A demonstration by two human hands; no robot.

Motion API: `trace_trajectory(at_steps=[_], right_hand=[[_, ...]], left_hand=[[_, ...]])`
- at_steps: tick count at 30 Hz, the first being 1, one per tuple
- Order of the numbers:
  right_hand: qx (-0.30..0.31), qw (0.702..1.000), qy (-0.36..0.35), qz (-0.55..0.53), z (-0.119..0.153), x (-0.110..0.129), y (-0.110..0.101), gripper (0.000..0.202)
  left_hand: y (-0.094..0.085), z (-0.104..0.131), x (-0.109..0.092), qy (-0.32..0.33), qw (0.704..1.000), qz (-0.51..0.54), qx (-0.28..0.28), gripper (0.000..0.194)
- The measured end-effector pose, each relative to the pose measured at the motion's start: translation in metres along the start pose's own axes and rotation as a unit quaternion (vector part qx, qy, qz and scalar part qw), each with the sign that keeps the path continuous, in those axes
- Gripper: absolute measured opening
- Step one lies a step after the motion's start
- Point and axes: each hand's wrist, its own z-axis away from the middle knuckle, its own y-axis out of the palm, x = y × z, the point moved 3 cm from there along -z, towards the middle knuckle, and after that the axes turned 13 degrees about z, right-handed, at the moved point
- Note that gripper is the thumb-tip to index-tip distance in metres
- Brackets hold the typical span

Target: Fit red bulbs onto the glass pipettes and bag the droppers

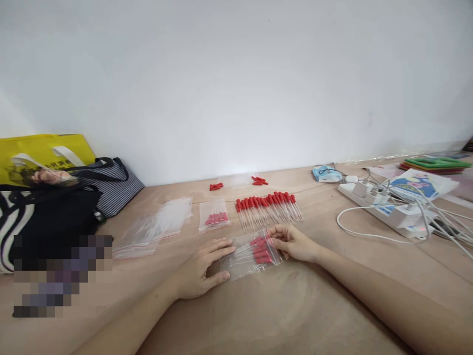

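Note:
A clear zip bag [242, 268] lies flat before me with several red-bulbed droppers [260, 250] inside, their bulbs toward the zip on the right. My left hand [201, 268] rests at the bag's left end, fingers stretched and apart, fingertips touching its edge. At the zip end, my right hand [293, 242] pinches the bag's edge between thumb and fingers. Just beyond, a row of loose droppers [269, 209] lies side by side, red bulbs pointing away from me. Another filled zip bag [214, 215] with droppers in it sits to their left.
Flat plastic bags [158, 224] are stacked at the left. Near the wall are red bulbs [216, 187] and glass tubes [240, 182]. Several bags, including a black one [55, 222], stand far left. A power strip [388, 212] with tangled white cables and a blue mask pack [327, 173] occupy the right.

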Motion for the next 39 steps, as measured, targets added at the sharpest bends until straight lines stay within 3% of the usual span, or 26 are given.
trace_trajectory(at_steps=[5,10,14,19,24,35,37,39], right_hand=[[0.006,1.000,-0.006,0.028,0.001,0.002,0.000,0.036],[-0.104,0.994,0.035,0.010,-0.006,-0.008,0.002,0.036],[-0.141,0.989,0.014,0.052,-0.012,-0.010,0.003,0.026],[-0.086,0.994,0.017,0.064,-0.012,-0.007,0.005,0.027],[-0.146,0.986,-0.022,0.074,-0.009,-0.004,0.004,0.020],[-0.081,0.996,0.016,0.018,-0.014,-0.006,0.009,0.025],[-0.059,0.997,0.019,0.039,-0.014,-0.007,0.004,0.024],[-0.084,0.992,0.024,0.090,-0.015,-0.007,-0.008,0.021]], left_hand=[[0.000,0.000,-0.001,0.004,1.000,0.001,0.001,0.046],[0.000,0.000,0.000,0.003,1.000,0.000,0.002,0.049],[0.000,0.001,0.000,0.008,1.000,0.005,-0.004,0.049],[-0.001,0.001,-0.002,0.016,1.000,0.006,-0.010,0.046],[-0.001,0.001,-0.003,0.012,1.000,0.005,-0.002,0.048],[0.003,0.003,0.008,0.018,0.999,-0.029,0.027,0.042],[0.002,0.002,0.005,0.020,0.999,-0.025,0.029,0.043],[0.001,0.002,0.001,0.013,0.999,-0.023,0.033,0.043]])
